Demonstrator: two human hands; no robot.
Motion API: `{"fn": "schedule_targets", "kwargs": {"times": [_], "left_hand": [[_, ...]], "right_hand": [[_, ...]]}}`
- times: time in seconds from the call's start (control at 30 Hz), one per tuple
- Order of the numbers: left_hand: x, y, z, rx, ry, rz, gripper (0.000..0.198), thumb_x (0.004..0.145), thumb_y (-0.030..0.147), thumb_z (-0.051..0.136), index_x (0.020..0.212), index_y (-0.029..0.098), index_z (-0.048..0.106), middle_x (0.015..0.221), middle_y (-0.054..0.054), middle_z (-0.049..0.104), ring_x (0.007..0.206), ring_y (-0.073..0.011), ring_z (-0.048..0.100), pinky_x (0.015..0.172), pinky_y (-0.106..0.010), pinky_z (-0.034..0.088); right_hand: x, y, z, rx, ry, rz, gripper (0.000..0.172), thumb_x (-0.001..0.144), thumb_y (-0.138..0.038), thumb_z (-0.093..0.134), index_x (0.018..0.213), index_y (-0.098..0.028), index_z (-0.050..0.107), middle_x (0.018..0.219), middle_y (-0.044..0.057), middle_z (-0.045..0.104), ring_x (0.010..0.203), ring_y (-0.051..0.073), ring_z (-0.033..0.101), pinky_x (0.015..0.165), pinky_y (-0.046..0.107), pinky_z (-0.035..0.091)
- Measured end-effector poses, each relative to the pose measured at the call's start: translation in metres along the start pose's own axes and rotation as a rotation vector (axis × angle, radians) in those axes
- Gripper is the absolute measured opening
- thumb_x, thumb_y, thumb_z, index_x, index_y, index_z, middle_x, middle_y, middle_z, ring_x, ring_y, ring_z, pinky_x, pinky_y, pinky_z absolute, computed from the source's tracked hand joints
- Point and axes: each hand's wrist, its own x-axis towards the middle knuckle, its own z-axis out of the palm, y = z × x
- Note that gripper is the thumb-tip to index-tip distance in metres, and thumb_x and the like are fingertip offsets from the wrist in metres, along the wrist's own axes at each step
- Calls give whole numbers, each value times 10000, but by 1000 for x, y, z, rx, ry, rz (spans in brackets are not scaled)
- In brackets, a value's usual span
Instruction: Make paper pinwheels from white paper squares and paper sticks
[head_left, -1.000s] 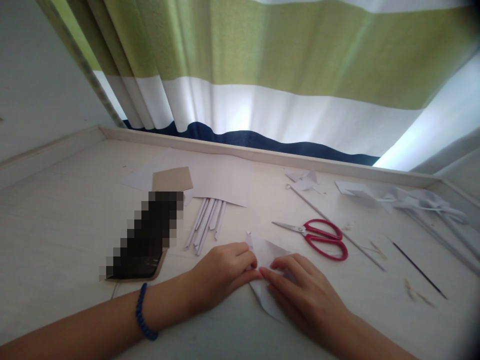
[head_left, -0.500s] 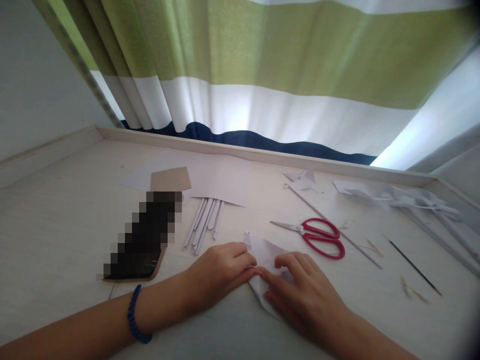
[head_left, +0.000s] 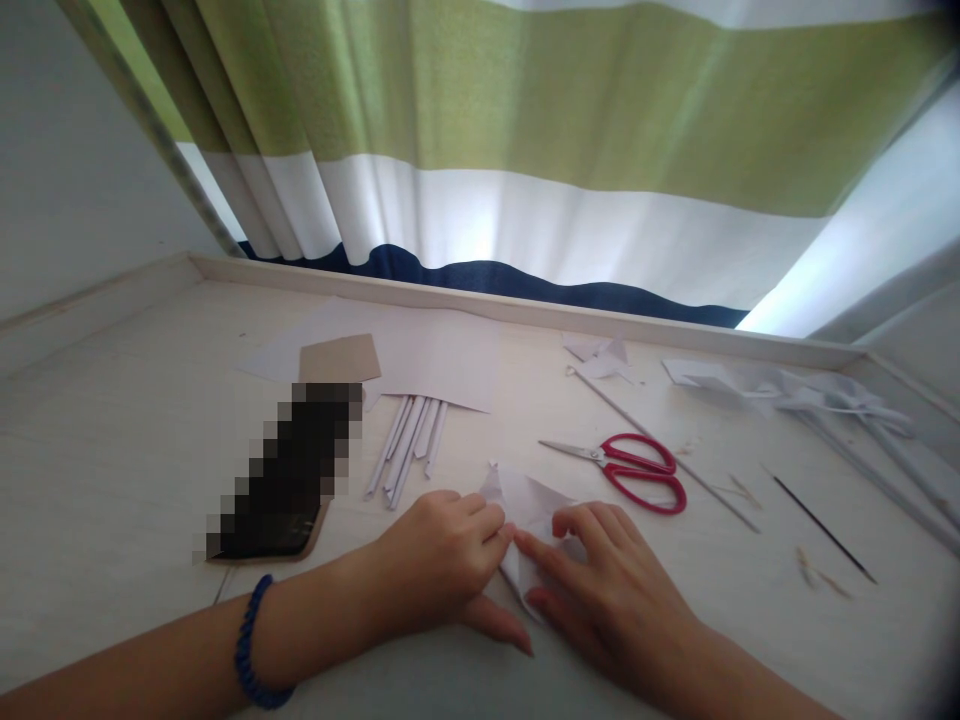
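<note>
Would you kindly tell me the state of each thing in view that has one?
White paper: folded and creased
Left hand: fingers curled on the paper, thumb stretched out
Right hand: fingers bent, touching the paper
Scissors: lying flat, blades apparently closed
Paper tubes: rolled, bunched together
Large sheet: spread flat
Brown card: lying flat
Phone: lying flat, mostly pixelated; on or off unclear
Curtain: hanging in folds

The only view looks from above and behind the left hand (head_left: 454,550) and the right hand (head_left: 611,575), facing forward and downward; both hands are quite near; beyond them, it reaches the curtain (head_left: 487,110).
</note>
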Motion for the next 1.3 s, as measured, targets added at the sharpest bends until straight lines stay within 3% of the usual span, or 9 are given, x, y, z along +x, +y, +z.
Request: {"fn": "schedule_targets", "kwargs": {"times": [0.13,0.23,0.3,0.4,0.6,0.77,1.0,1.17,1.3], "left_hand": [[1,1,-2,14,-50,15,675,703,719,301,726,110,592,643,-47,577,559,-174,541,467,-284,359],[1,0,-3,-5,-73,12,690,694,730,297,782,115,596,668,-40,586,565,-180,544,466,-297,357],[1,0,-3,-14,-72,3,702,685,742,293,798,118,594,669,-39,588,572,-185,547,467,-301,358],[0,-2,-4,-17,-86,-4,695,682,744,302,813,123,586,672,-39,592,577,-185,548,476,-302,362],[-3,-5,-2,-40,-95,-13,675,690,738,315,866,137,569,697,-33,598,591,-190,557,492,-304,381],[-5,-6,2,-36,-79,-20,678,681,752,302,872,155,561,694,-25,596,583,-189,556,484,-299,388],[-6,-8,5,-45,-45,-24,701,670,771,275,834,157,569,647,-13,578,558,-183,546,467,-299,389],[-7,-7,6,-37,-4,-16,709,658,780,268,771,148,570,620,-17,576,531,-170,542,454,-285,381],[-7,-8,7,-55,5,-28,694,648,780,296,747,149,567,612,-18,580,517,-164,540,451,-280,374]], "right_hand": [[-1,10,-12,39,217,-66,288,779,-166,536,1067,-157,556,788,71,524,692,183,465,606,341,401],[0,22,-22,51,372,85,224,777,-177,553,997,-131,557,824,87,539,761,202,505,651,353,419],[1,29,-23,21,346,198,190,763,-263,590,912,-146,567,840,88,557,794,217,521,664,357,427],[1,31,-16,-27,243,238,224,731,-358,622,849,-172,577,819,71,579,793,227,527,691,373,419],[2,22,-4,26,235,206,94,798,-208,542,870,-192,601,803,49,604,797,205,533,719,353,391],[9,13,-3,169,192,256,44,784,-193,552,805,-189,591,786,36,594,770,190,529,722,354,388],[26,2,-8,300,153,283,55,753,-142,547,752,-180,587,784,38,579,761,188,502,688,350,381],[32,-5,-12,191,55,266,58,738,-150,550,722,-185,594,752,34,597,748,206,496,694,375,370],[30,-13,-4,-40,117,159,110,755,-148,527,695,-177,614,751,48,624,754,224,506,749,409,365]]}}
